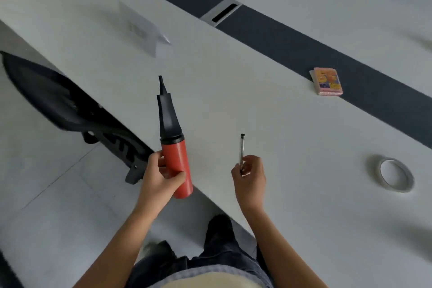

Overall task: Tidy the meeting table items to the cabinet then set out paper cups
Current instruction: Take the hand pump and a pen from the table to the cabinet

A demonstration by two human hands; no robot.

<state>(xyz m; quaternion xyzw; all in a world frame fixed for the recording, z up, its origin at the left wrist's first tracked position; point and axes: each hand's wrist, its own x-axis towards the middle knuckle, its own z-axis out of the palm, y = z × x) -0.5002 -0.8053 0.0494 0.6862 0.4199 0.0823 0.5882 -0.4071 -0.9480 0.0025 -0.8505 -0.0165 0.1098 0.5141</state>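
My left hand grips a red hand pump with a black tapered nozzle that points up and away, held over the near edge of the white meeting table. To its right, my right hand pinches a slim clear pen and holds it upright above the tabletop. A roll of clear tape lies flat on the table at the right. Farther back on the right, a pink pack of cards lies beside the table's dark centre strip.
A white folded name card stands on the table at the back left. A grey cable hatch sits in the dark strip. A black mesh office chair is pushed under the table's left edge. My legs and shoes stand on pale floor tiles below.
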